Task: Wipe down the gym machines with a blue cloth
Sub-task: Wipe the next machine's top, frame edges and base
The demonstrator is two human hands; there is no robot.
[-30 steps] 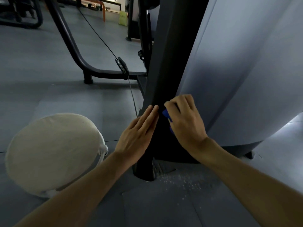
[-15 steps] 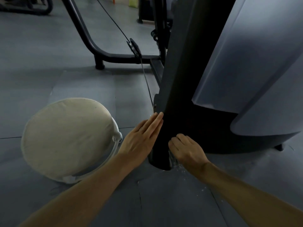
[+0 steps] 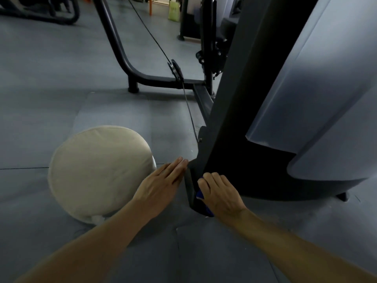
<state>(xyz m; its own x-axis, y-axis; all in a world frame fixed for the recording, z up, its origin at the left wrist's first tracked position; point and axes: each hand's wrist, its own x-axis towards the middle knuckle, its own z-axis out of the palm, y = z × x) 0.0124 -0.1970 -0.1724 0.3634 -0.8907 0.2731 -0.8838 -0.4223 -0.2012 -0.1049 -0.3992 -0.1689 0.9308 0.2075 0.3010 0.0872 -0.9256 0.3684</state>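
A black upright post of a gym machine (image 3: 230,111) slants down to the floor, with a grey curved shroud (image 3: 318,88) on its right. My right hand (image 3: 220,193) presses a blue cloth (image 3: 201,196) against the post's foot; only a small blue edge shows under the fingers. My left hand (image 3: 163,184) lies flat with straight fingers, its fingertips touching the post's left edge near the bottom.
A round beige cushion (image 3: 100,172) lies on the grey floor mats just left of my left arm. A black cable (image 3: 163,56) and pulley (image 3: 175,70) run to a curved black frame bar (image 3: 116,50) behind. More equipment stands at the far back.
My right hand slid the cloth down the post from mid-height to its foot. My left hand followed downward along the post's left edge. The view tilted lower.
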